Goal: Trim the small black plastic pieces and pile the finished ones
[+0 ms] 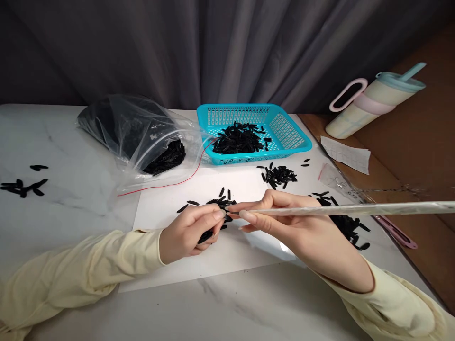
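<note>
My left hand [192,232] is closed around a bunch of small black pieces [209,233] over a white sheet [199,189]. My right hand [295,227] pinches a long thin pale stick [355,209] that runs off to the right; its tip meets the left hand's fingertips. Loose black pieces [223,202] lie just beyond the fingers. More black pieces sit in a small pile [279,175] and in a bigger pile [346,222] behind my right hand.
A turquoise basket [284,128] holds black pieces at the back. To its left, a clear plastic bag [142,132] with more pieces and a red thread [177,182]. Stray pieces [23,185] far left. A pastel tumbler [377,102] and folded paper [346,154] right.
</note>
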The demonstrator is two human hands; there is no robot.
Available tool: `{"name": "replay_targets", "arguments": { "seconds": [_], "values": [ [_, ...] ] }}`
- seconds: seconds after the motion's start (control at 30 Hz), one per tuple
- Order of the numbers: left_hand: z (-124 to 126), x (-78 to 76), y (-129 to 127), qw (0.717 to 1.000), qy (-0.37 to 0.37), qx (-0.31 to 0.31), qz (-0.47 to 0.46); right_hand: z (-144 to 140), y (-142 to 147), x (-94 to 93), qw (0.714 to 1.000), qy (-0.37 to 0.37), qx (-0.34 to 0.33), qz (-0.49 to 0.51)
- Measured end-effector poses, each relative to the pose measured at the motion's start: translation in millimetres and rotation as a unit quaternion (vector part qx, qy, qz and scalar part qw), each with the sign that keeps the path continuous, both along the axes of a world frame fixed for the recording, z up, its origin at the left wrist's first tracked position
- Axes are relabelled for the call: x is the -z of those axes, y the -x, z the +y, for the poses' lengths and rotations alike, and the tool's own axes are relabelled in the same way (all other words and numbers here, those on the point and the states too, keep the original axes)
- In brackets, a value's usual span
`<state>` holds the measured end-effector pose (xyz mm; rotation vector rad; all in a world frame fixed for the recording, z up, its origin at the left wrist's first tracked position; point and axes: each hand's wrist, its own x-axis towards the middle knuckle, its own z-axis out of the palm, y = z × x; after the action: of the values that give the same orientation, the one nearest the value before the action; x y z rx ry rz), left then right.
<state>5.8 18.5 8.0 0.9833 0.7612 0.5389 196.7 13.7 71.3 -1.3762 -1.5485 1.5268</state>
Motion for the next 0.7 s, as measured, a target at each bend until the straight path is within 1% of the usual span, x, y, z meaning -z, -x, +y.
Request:
{"name": "replay_targets", "arguments": {
  "seconds": [0.27, 0.4, 0.47, 0.53, 0.63, 0.7],
  "values": [
    [0.5, 2.2, 1.4, 1.000, -0.006, 0.015, -0.003, -4.4, 2.9, -0.5, 0.999, -0.022, -0.006, -0.040],
    [0.8, 2.5, 1.2, 1.000, 0.001, 0.013, -0.012, -6.4, 4.2, -1.0, 0.997, -0.053, -0.017, -0.055],
    [1.4, 2.2, 0.8, 1.000, 0.010, 0.010, -0.018, -7.8, 3.6, -0.1, 0.993, -0.090, -0.035, -0.074],
    [2.4, 1.2, 0.5, 1.000, 0.022, 0.005, -0.020, -10.1, 2.3, 2.6, 0.983, -0.144, -0.057, -0.104],
    [3.9, -1.2, 0.0, 0.999, 0.049, -0.003, -0.015, -16.0, 0.8, 11.4, 0.958, -0.226, -0.090, -0.152],
    [4.7, -2.7, -0.4, 0.998, 0.068, -0.011, -0.008, -20.4, 1.5, 19.9, 0.938, -0.281, -0.098, -0.177]
  ]
}}
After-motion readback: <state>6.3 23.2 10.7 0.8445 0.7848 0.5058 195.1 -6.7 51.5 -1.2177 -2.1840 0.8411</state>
